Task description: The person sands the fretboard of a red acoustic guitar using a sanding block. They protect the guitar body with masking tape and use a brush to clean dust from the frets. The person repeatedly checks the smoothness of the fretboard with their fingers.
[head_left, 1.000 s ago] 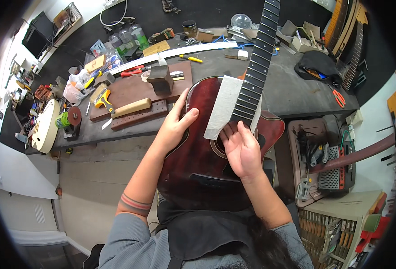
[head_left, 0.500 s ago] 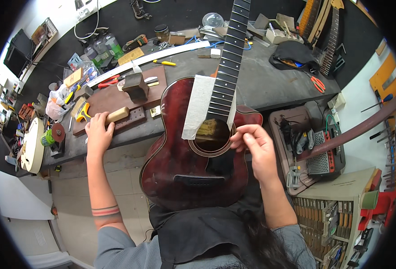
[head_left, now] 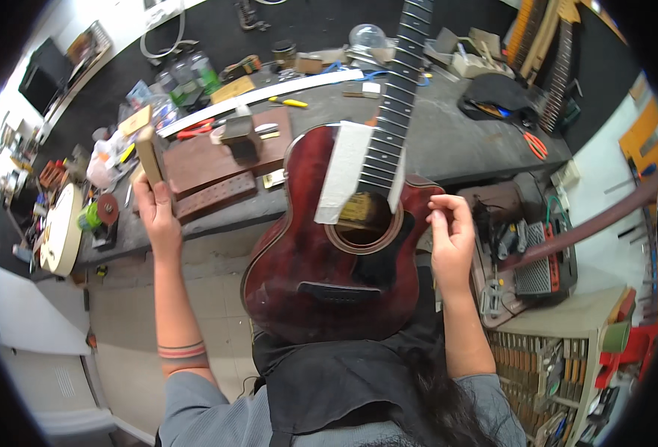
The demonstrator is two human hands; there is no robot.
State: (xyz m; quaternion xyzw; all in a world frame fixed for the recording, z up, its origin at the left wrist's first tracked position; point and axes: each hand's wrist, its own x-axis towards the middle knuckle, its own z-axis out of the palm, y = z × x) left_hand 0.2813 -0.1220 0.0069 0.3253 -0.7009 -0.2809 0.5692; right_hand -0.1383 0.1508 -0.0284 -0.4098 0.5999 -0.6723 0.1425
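My left hand [head_left: 159,212] is closed round a light wooden piece [head_left: 150,153], held upright at the bench's front edge. Its lower end is hidden by my fingers, and I cannot tell whether it is a handle or a block. A dark red acoustic guitar [head_left: 277,290] rests on my lap, its neck [head_left: 396,97] leaning over the bench. White paper or tape strips [head_left: 341,175] lie along both sides of the fingerboard's end, beside the soundhole [head_left: 362,223]. Right of the guitar body, my right hand [head_left: 452,238] hovers with fingers loosely bent and apart, nothing visible in them.
On the bench [head_left: 448,149] lie a brown board [head_left: 195,160], a drilled brown block [head_left: 213,195], a dark metal block [head_left: 241,138], red-handled pliers [head_left: 536,145] and a long white strip [head_left: 262,93]. An amplifier [head_left: 541,268] and a tool rack [head_left: 537,350] stand at right.
My left hand has raised the wooden piece from lying by the drilled block to upright. My right hand has drawn away rightward from the soundhole. The whole view has shifted slightly.
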